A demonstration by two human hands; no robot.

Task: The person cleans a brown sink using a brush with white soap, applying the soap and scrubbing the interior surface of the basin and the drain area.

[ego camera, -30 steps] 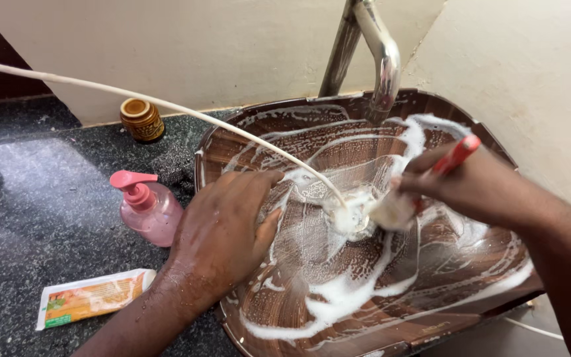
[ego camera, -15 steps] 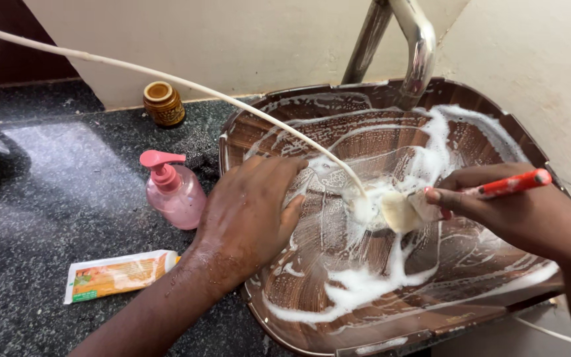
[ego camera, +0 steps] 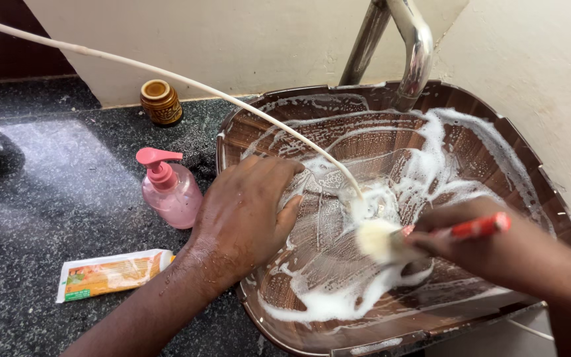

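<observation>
Right hand [ego camera: 490, 248] clamped on brush [ego camera: 424, 233], red handle, foamy bristles low in sink [ego camera: 523, 162]. Left hand [ego camera: 246, 211] flat, fingers spread, bracing left rim. Light, stiff, likely slick with soap; best held mid-handle. Soap bottle [ego camera: 170, 188] on bench [ego camera: 54, 198], left.

Foamy red-handled brush [ego camera: 391, 239] in soapy brown basin [ego camera: 497, 142]

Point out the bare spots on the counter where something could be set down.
Bare counter lies left of the pink soap pump bottle, between the small brown jar and the flat sachet, and again below the sachet. Crowded: the foamy sink, where the left hand rests and the right hand holds a brush.
</observation>
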